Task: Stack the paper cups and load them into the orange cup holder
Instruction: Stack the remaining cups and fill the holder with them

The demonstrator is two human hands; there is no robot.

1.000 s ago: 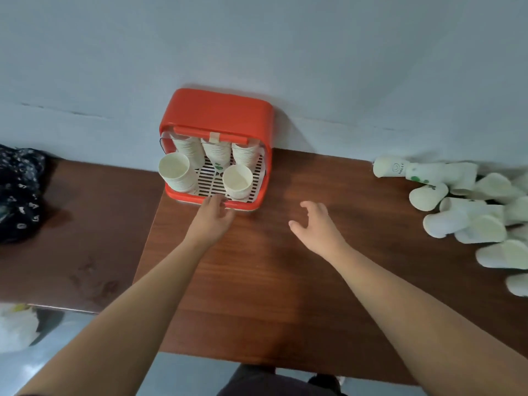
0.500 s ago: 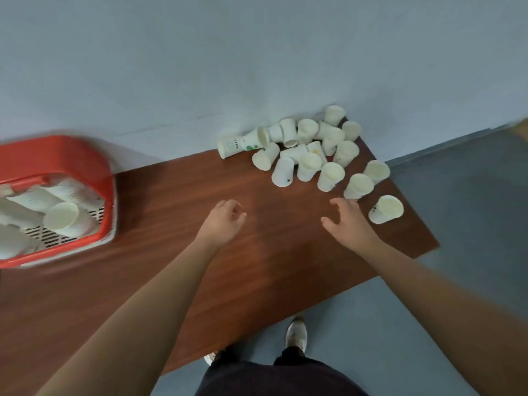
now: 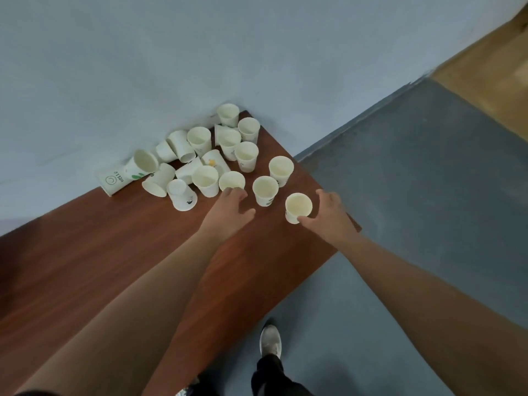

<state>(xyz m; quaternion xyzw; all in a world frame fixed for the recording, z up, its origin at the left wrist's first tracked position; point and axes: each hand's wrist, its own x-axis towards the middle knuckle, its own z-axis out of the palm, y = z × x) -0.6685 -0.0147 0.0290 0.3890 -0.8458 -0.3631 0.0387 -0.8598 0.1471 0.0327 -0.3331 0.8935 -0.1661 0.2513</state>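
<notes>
Several white paper cups (image 3: pixel 205 155) lie and stand in a loose pile at the table's far right corner, some upright, some tipped over. My right hand (image 3: pixel 328 217) curls round the nearest upright cup (image 3: pixel 298 205) by the table's right edge, thumb on its near side and fingers behind it. My left hand (image 3: pixel 228 214) reaches forward with its fingers relaxed, and the fingertips touch the near side of another upright cup (image 3: pixel 232 180). A third upright cup (image 3: pixel 265 190) stands between my hands. The orange cup holder is out of view.
The brown wooden table (image 3: pixel 114 267) ends just right of my right hand, with grey floor (image 3: pixel 414 181) beyond. A pale wall (image 3: pixel 171 67) backs the pile. My shoe (image 3: pixel 270 340) shows below the table's near edge.
The view has swung right, away from the orange holder, which has left the frame. Both hands have moved forward to the cups, and my right hand has closed round the nearest one.
</notes>
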